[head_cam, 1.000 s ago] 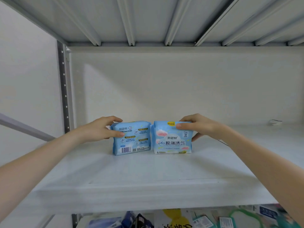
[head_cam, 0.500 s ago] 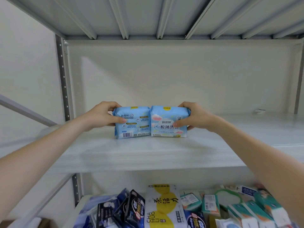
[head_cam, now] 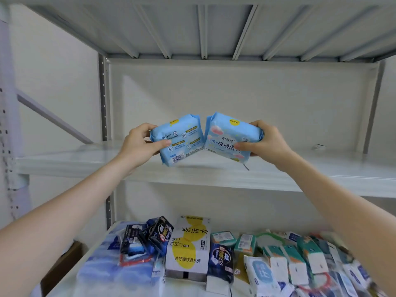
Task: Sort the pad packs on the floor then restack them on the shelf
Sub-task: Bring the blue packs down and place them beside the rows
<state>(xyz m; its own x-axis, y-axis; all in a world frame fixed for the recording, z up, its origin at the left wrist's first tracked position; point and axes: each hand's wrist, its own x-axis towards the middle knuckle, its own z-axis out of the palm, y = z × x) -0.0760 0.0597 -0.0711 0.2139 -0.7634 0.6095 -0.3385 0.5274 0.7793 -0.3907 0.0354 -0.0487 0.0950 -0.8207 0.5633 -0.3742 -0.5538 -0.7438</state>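
Pad packs (head_cam: 182, 139) between thumbs (head_cam: 164, 143) and fingers (head_cam: 256, 124)

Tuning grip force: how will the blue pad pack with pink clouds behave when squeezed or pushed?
Probably soft and squashy: the pad pack has puffy, rounded corners and gathered film at its ends. Likely light for its size, since the right hand holds it tilted by one end alone. The film wrapper may slip under a light grip.

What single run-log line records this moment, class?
left-hand grip: holds barcode-side pad pack | right-hand grip: holds front-side pad pack | both packs tilted
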